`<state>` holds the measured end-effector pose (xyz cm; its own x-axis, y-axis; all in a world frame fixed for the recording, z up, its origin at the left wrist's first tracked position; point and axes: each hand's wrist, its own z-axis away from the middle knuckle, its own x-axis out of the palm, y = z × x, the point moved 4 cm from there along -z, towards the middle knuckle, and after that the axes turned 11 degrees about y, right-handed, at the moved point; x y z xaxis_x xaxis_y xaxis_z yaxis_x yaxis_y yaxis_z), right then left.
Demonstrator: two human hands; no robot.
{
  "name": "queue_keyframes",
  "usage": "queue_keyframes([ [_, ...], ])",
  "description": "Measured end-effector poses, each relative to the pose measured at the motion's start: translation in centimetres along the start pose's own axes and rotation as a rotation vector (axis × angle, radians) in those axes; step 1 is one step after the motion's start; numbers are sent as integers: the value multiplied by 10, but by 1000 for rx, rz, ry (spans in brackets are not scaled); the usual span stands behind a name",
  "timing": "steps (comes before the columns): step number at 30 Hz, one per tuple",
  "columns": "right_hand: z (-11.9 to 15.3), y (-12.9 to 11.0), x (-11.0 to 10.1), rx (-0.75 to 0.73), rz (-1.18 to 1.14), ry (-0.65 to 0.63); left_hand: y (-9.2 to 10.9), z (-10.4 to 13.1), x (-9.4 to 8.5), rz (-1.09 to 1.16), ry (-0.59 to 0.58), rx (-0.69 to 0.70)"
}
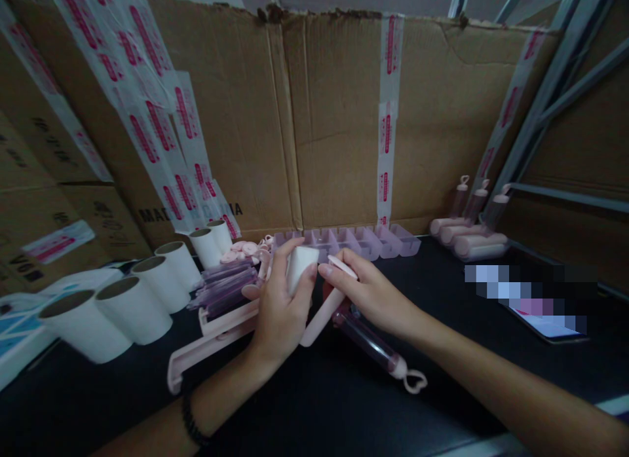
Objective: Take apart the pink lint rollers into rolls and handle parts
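Near the middle of the view, my left hand is closed around a small white roll, whose far side is hidden. Just to its right, my right hand pinches a pale pink plastic roller bracket with a rounded end. The two pieces are close together; whether they touch cannot be made out. Below my right hand lies a clear purple tube handle with a pink heart-shaped loop. More pink brackets lie beside my left wrist.
Several large white paper rolls stand at left. Purple plastic strips and pink loop pieces are piled behind my left hand. A purple divided tray sits against the cardboard. Pink lint rollers and a phone are at right.
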<state>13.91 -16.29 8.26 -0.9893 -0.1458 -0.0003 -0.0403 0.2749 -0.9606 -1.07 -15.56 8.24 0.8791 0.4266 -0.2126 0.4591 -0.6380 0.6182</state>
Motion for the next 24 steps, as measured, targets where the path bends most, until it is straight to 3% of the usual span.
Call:
queue_keyframes([
  [2, 0, 1, 0, 12, -11, -16, 0, -1, -1, 16, 20, -43],
  [7, -1, 3, 1, 115, -58, -127, -8, 2, 0, 246, -46, -362],
  [11, -14, -1, -26, 95, 8, -61, -4, 1, -4, 251, -14, -285],
  [14, -30, -2, -65, 13, 300, 68, -2, 3, -5, 273, -46, -301],
  [17, -43, 10, -93, -57, 596, 58, 2, 4, -5, 252, -73, -301],
  [20, -50, 29, -104, -85, 692, 48, 6, 5, -4, 235, -120, -286],
  [24, -53, 50, -99, -80, 818, 38, 12, 7, -3, 186, -155, -181],
])
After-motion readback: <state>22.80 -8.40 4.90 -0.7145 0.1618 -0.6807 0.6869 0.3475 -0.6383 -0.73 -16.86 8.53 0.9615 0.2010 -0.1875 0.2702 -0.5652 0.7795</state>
